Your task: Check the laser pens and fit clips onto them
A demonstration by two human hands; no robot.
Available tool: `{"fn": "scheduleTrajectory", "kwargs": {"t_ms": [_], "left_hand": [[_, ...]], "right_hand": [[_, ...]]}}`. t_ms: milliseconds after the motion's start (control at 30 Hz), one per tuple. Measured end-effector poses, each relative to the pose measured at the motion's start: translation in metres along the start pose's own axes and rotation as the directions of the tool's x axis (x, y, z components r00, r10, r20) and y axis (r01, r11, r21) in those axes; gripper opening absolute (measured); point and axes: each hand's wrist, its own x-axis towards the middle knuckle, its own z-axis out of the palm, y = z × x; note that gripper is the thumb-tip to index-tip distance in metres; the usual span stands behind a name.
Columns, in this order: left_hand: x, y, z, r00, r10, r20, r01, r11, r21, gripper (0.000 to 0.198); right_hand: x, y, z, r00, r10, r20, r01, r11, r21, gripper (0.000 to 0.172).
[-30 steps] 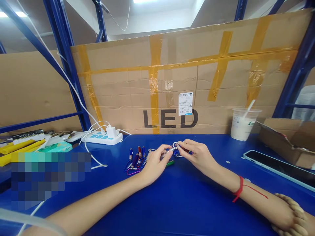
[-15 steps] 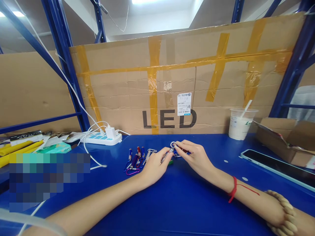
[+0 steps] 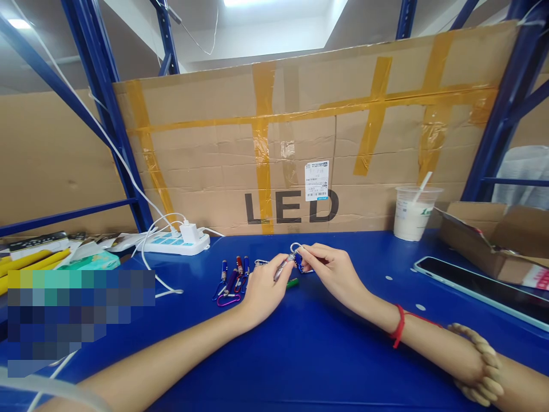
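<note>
My left hand (image 3: 265, 290) is closed round a small silver keychain flashlight (image 3: 281, 268), its thumb and forefinger along the barrel. At the flashlight's upper end, my right hand (image 3: 338, 273) pinches the silver carabiner clip (image 3: 295, 246) between thumb and fingertips. Left of my hands lie several small keychain flashlights (image 3: 230, 281) in blue, purple and red, with coloured carabiners. Partly behind my fingers are a blue carabiner (image 3: 305, 269) and a green barrel (image 3: 292, 283) on the table. My left hand covers part of the group.
The blue table (image 3: 326, 355) meets a taped cardboard sheet (image 3: 206, 166) at the back. A power strip (image 3: 180, 245) with white cables sits left. On the right are a drink cup with straw (image 3: 414, 214), a phone (image 3: 480, 292) and a cardboard box (image 3: 484, 243).
The view has shifted slightly. Both hands stay together at the silver flashlight and clip, with small finger movements. More of the green barrel shows beside my left hand.
</note>
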Motion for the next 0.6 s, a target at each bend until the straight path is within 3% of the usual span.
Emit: {"fn": "scheduleTrajectory", "kwargs": {"t_ms": [200,600], "left_hand": [[0.0009,-0.0005,0.0005,1.000,0.009,0.024,-0.010,1.000,0.018,0.029],[0.0015,-0.0017,0.0009,0.997,0.052,0.052,-0.052,0.999,-0.003,0.030]], "right_hand": [[-0.0010,0.0005,0.0016,0.998,0.049,-0.036,-0.049,0.999,0.009,0.038],[0.0003,0.0024,0.0018,0.999,-0.033,-0.035,0.028,0.993,-0.116,0.040]]}}
